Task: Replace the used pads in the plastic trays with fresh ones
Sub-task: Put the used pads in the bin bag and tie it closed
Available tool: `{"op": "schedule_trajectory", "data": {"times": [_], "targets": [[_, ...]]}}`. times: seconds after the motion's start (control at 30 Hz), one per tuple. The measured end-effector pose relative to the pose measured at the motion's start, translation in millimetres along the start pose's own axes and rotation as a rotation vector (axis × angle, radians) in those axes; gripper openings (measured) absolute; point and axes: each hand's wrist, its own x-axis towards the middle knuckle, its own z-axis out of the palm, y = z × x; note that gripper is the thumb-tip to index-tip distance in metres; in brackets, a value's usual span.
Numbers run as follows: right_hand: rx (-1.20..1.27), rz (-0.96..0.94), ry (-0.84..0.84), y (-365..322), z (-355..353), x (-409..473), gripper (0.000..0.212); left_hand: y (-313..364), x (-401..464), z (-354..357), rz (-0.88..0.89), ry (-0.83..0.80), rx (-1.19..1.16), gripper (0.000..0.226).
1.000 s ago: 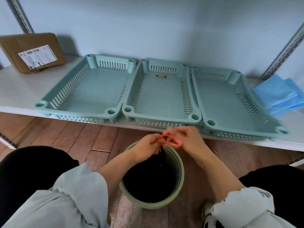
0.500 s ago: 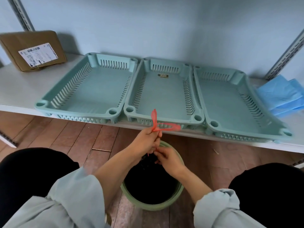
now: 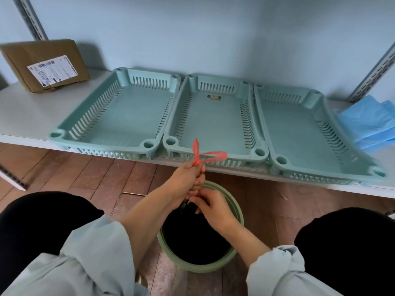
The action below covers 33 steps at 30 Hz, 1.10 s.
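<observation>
Three pale green slotted plastic trays stand side by side on a white shelf (image 3: 25,107): left tray (image 3: 119,116), middle tray (image 3: 213,122), right tray (image 3: 303,133). All three show bare bottoms. Blue folded pads (image 3: 372,120) lie at the shelf's right end. Below the shelf, my left hand (image 3: 188,178) grips the red drawstring (image 3: 205,155) of a black bag (image 3: 192,236) lining a green bin (image 3: 235,214). My right hand (image 3: 211,206) sits just under it over the bin, fingers curled on the gathered bag neck.
A brown cardboard box (image 3: 47,63) with a label stands at the shelf's back left. Metal shelf uprights (image 3: 376,69) rise at both sides. The floor is reddish wood planks (image 3: 102,174). My dark-clad knees flank the bin.
The red drawstring was held between both hands over the bin. My left hand has raised it, and my right hand has dropped down to the bag neck.
</observation>
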Motion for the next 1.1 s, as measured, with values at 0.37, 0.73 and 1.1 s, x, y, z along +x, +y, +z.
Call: {"op": "schedule_trajectory", "data": {"times": [0.37, 0.73, 1.1], "targets": [[0.46, 0.281, 0.197, -9.1, -26.0, 0.0, 0.024, 9.1, -4.3, -4.7, 0.026, 0.159, -0.017, 0.022], [0.044, 0.008, -0.238, -38.3, -18.2, -11.7, 0.028, 6.5, -13.1, 17.8, 0.151, -0.098, -0.143, 0.038], [-0.095, 0.112, -0.148, -42.3, -42.4, 6.5, 0.039, -7.1, 1.5, -8.1, 0.28, 0.199, 1.078, 0.042]]}}
